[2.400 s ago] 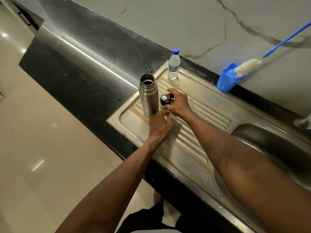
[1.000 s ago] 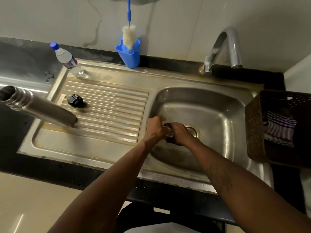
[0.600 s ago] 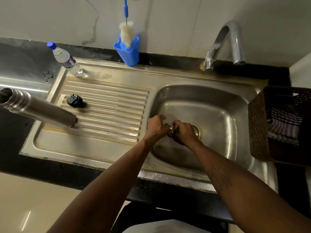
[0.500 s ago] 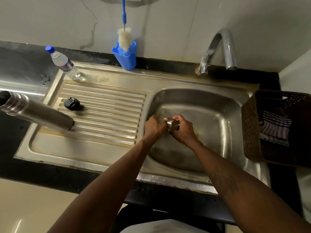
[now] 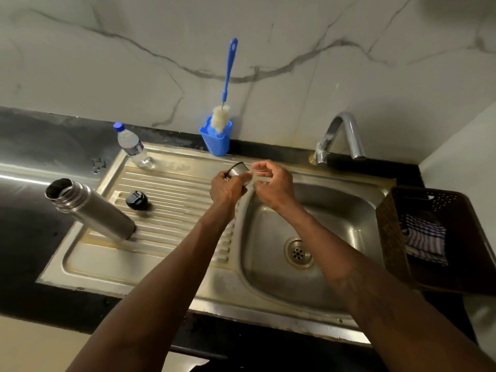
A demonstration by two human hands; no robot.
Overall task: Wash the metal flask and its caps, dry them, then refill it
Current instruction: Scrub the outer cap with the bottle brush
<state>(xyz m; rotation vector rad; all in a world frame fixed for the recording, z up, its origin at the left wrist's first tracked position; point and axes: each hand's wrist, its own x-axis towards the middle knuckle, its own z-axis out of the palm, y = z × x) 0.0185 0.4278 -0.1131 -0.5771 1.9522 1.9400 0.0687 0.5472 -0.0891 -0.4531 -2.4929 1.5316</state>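
The left hand (image 5: pixel 228 187) covers most of the metal cap (image 5: pixel 237 167), and the basket (image 5: pixel 391 232) runs off the right edge.

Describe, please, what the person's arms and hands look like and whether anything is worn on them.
The left forearm and right forearm are bare: no sleeves, gloves, watch or rings show. The left hand and right hand glisten as if wet. The right forearm carries a faint dark marking, possibly a tattoo.

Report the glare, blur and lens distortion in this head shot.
Head view: dim overall; a bright glare streak crosses the counter at left; the left hand and the metal cap it holds look slightly soft; wide-angle bend makes the flask seem to lean outward and bows the sink rim.
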